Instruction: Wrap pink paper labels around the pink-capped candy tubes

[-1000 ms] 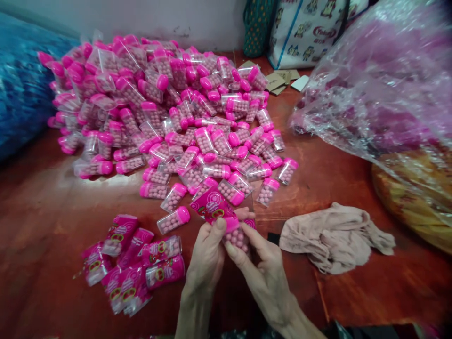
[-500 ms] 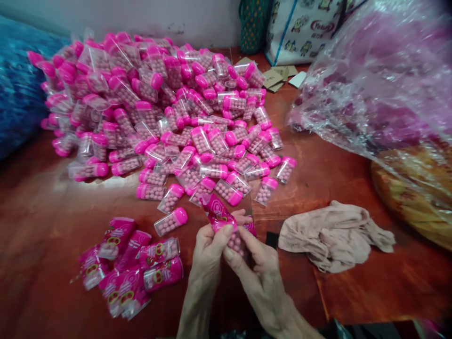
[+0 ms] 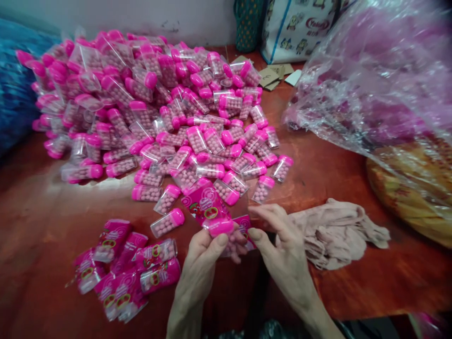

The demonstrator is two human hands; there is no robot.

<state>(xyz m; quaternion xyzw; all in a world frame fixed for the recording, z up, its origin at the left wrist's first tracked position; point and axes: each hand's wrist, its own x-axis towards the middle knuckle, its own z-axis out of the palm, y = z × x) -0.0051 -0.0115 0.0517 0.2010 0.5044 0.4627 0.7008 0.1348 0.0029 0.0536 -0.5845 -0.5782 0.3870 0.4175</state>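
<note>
My left hand [image 3: 199,259] is closed around a small clear candy container [image 3: 221,228] with a pink cap and pale pink balls inside. A printed pink wrapper sleeve [image 3: 206,201] extends from its cap end, tilted up to the left. My right hand [image 3: 287,249] is just to the right, fingers apart and holding nothing. Another printed pink sleeve [image 3: 243,222] shows partly behind the fingers. Beyond the hands lies a large heap of unwrapped candy containers [image 3: 197,141]. Several wrapped containers [image 3: 123,287] lie together at the lower left.
A crumpled beige cloth [image 3: 339,233] lies right of my right hand. A clear plastic bag [image 3: 353,94] with pink contents bulges at the right, above a round yellow patterned object [image 3: 399,188]. Cardboard pieces [image 3: 271,77], a printed white bag [image 3: 300,33] and a blue bag [image 3: 17,89] are farther back.
My right hand has let go of the container and moved right, its fingers opening. The sleeve, bunched before, now stands flatter with its print showing. The view has shifted slightly.
</note>
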